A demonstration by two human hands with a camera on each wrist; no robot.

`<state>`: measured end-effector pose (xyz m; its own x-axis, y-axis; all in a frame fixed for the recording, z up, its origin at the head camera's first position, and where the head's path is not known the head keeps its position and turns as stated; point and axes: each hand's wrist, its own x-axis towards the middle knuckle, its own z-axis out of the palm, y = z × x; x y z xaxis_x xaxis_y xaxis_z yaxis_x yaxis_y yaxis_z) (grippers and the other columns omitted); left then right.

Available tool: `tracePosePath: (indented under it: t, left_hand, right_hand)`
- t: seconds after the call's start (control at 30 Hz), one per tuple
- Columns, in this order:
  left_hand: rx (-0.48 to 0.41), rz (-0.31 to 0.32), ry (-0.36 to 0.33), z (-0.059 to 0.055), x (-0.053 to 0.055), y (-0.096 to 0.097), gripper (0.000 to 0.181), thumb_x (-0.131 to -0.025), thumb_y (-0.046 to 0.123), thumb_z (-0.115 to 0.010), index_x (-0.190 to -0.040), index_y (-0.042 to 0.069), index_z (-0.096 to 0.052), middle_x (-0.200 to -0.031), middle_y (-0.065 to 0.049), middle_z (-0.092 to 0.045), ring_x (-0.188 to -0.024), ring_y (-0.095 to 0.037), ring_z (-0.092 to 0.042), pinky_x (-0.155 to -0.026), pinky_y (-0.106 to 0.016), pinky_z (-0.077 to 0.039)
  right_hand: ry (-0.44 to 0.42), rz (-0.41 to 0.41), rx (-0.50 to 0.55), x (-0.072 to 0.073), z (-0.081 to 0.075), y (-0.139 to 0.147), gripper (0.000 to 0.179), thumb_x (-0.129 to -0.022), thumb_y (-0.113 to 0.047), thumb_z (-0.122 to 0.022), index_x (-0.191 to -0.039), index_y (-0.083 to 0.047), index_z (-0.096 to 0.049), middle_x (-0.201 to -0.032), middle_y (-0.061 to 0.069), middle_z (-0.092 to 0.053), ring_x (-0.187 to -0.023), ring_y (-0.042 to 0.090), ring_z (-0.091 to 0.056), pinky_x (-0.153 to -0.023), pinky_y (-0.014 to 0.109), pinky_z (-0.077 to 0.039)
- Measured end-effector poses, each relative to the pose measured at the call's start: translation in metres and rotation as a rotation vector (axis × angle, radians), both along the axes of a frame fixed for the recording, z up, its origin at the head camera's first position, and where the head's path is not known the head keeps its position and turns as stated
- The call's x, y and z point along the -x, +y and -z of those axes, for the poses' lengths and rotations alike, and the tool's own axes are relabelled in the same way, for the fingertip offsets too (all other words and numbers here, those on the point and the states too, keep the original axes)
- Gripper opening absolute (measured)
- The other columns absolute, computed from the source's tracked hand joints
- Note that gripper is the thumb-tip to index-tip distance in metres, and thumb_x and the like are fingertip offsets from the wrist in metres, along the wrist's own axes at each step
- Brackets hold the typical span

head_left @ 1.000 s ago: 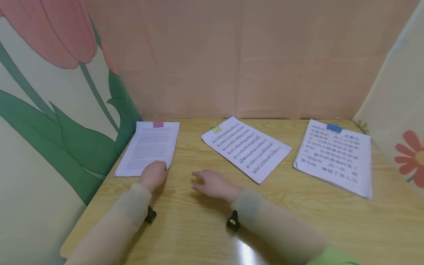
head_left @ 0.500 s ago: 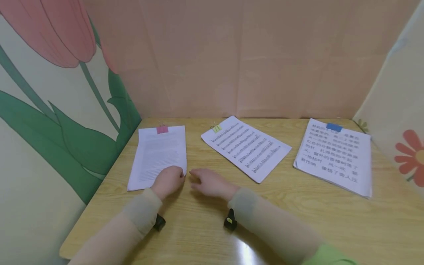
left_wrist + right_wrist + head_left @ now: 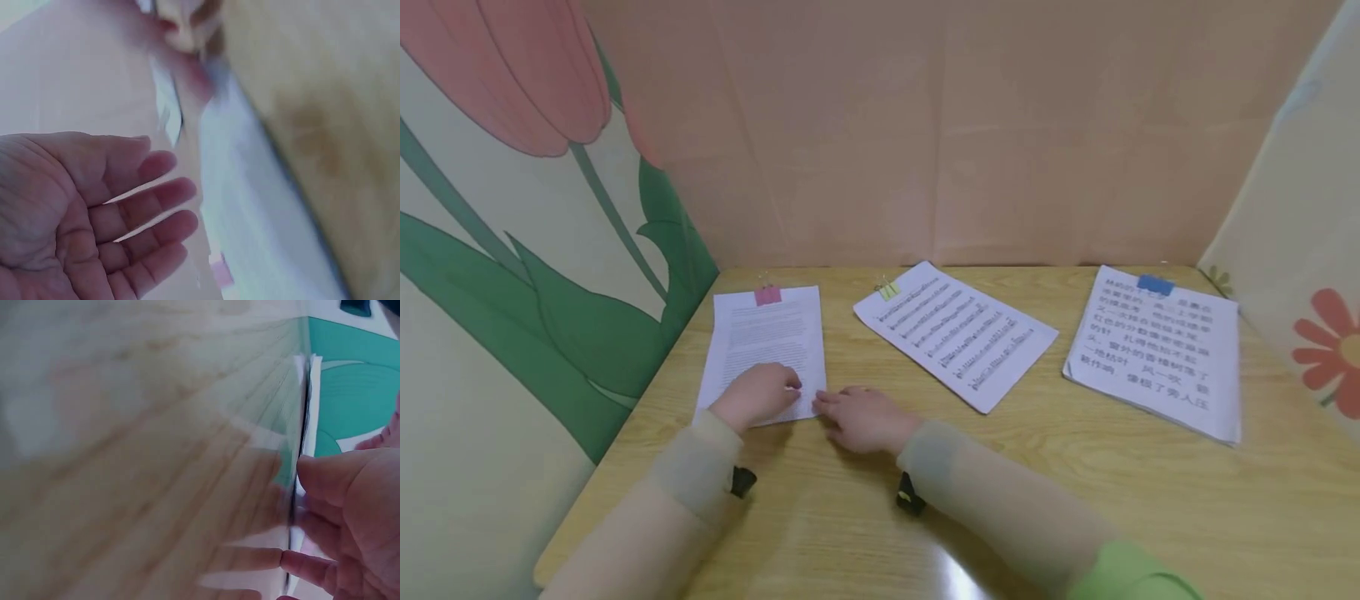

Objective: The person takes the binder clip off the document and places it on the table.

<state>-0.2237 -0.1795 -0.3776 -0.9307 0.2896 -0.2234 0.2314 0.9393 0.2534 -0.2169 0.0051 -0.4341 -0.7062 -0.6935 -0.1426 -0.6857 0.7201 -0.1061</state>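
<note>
A stack of printed sheets [image 3: 767, 333] lies on the left of the wooden table, a pink binder clip [image 3: 767, 295] on its far edge. Over the near part of the stack is my left hand [image 3: 756, 393]. Its fingers are spread and loosely bent in the left wrist view, with nothing between them. My right hand [image 3: 865, 419] reaches in from the right, fingers at the stack's near right corner. In the right wrist view, the thumb [image 3: 325, 472] lies along the paper's edge and the other fingertips come down to the tabletop.
A sheet-music stack [image 3: 958, 337] with a yellow clip [image 3: 889, 289] lies slanted at the table's middle. Farther right, large-print sheets [image 3: 1150, 358] carry a blue clip [image 3: 1156, 285]. A tulip-patterned wall [image 3: 647, 333] borders the left side, and a pink backdrop [image 3: 940, 133] stands behind.
My left hand drew the pink-clipped stack right and nearer, then let go of its right edge and shifted left over it. My right hand moved slightly left to the corner.
</note>
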Motion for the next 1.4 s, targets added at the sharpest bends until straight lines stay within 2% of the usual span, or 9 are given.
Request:
tracePosePath:
  t: [0.13,0.23,0.47,0.6,0.77,1.0,1.1,1.3,1.4]
  left_hand:
    - [-0.043,-0.095,-0.022,-0.011,0.016,-0.021,0.030,-0.097,0.024,-0.057,-0.116,0.003,-0.066,-0.119,-0.015,-0.064,-0.118,-0.035,-0.054,-0.101,-0.051,-0.040]
    - [-0.087,-0.171,-0.045,-0.012,0.028,-0.039,0.034,-0.096,0.026,-0.058,-0.118,0.002,-0.065,-0.120,-0.018,-0.063,-0.115,-0.036,-0.054,-0.098,-0.052,-0.042]
    - [-0.169,-0.300,-0.104,-0.004,0.048,-0.069,0.045,-0.096,0.031,-0.057,-0.128,0.000,-0.056,-0.131,-0.023,-0.054,-0.121,-0.040,-0.048,-0.099,-0.055,-0.040]
    - [-0.232,-0.384,-0.128,0.000,0.059,-0.078,0.060,-0.097,0.033,-0.054,-0.142,-0.003,-0.039,-0.144,-0.028,-0.038,-0.132,-0.045,-0.034,-0.107,-0.059,-0.029]
    - [-0.285,-0.459,-0.096,0.013,0.073,-0.090,0.073,-0.097,0.031,-0.055,-0.149,-0.006,-0.019,-0.151,-0.032,-0.021,-0.137,-0.048,-0.021,-0.110,-0.060,-0.021]
    - [-0.252,-0.461,-0.008,0.033,0.084,-0.097,0.082,-0.093,0.025,-0.062,-0.150,-0.005,-0.013,-0.151,-0.031,-0.022,-0.136,-0.050,-0.022,-0.109,-0.061,-0.021]
    - [-0.251,-0.480,-0.018,0.040,0.086,-0.093,0.084,-0.091,0.026,-0.065,-0.152,0.000,-0.013,-0.151,-0.029,-0.023,-0.135,-0.050,-0.024,-0.108,-0.062,-0.023]
    - [-0.216,-0.444,-0.032,0.045,0.090,-0.082,0.076,-0.091,0.020,-0.063,-0.150,0.000,-0.020,-0.148,-0.029,-0.031,-0.132,-0.048,-0.033,-0.107,-0.060,-0.028]
    - [-0.267,-0.482,-0.048,0.044,0.089,-0.078,0.071,-0.091,0.018,-0.062,-0.148,-0.003,-0.025,-0.146,-0.030,-0.033,-0.131,-0.047,-0.035,-0.107,-0.058,-0.029]
  right_hand:
    - [0.006,-0.008,-0.071,-0.002,-0.004,0.000,0.051,-0.099,-0.046,-0.046,-0.146,-0.027,-0.041,-0.152,-0.009,-0.034,-0.140,0.022,-0.031,-0.112,0.047,-0.025]
    - [0.002,-0.020,-0.100,-0.003,-0.006,0.002,0.052,-0.098,-0.048,-0.046,-0.146,-0.028,-0.041,-0.152,-0.010,-0.034,-0.142,0.019,-0.026,-0.114,0.047,-0.021]
    - [-0.001,-0.063,-0.112,-0.014,-0.008,0.024,0.052,-0.098,-0.049,-0.047,-0.145,-0.028,-0.042,-0.151,-0.010,-0.036,-0.142,0.019,-0.026,-0.114,0.047,-0.020]
    - [0.009,-0.093,-0.109,-0.024,-0.013,0.041,0.052,-0.098,-0.048,-0.048,-0.145,-0.026,-0.044,-0.150,-0.010,-0.038,-0.141,0.021,-0.029,-0.114,0.048,-0.021]
    - [0.031,-0.118,-0.112,-0.037,-0.016,0.059,0.050,-0.097,-0.047,-0.049,-0.143,-0.026,-0.046,-0.148,-0.010,-0.040,-0.139,0.023,-0.033,-0.113,0.048,-0.024]
    - [0.052,-0.169,-0.072,-0.051,-0.013,0.083,0.050,-0.098,-0.047,-0.048,-0.142,-0.024,-0.048,-0.146,-0.008,-0.043,-0.137,0.024,-0.037,-0.111,0.049,-0.026]
    - [0.045,-0.179,-0.035,-0.059,-0.012,0.094,0.049,-0.098,-0.045,-0.048,-0.141,-0.023,-0.049,-0.145,-0.007,-0.044,-0.136,0.024,-0.038,-0.111,0.050,-0.028]
    - [0.057,-0.183,-0.003,-0.076,-0.018,0.111,0.046,-0.097,-0.042,-0.051,-0.139,-0.021,-0.052,-0.143,-0.006,-0.047,-0.133,0.025,-0.042,-0.109,0.049,-0.031]
    - [0.066,-0.177,-0.004,-0.083,-0.022,0.116,0.046,-0.097,-0.042,-0.051,-0.138,-0.020,-0.053,-0.142,-0.006,-0.049,-0.132,0.024,-0.043,-0.109,0.049,-0.031]
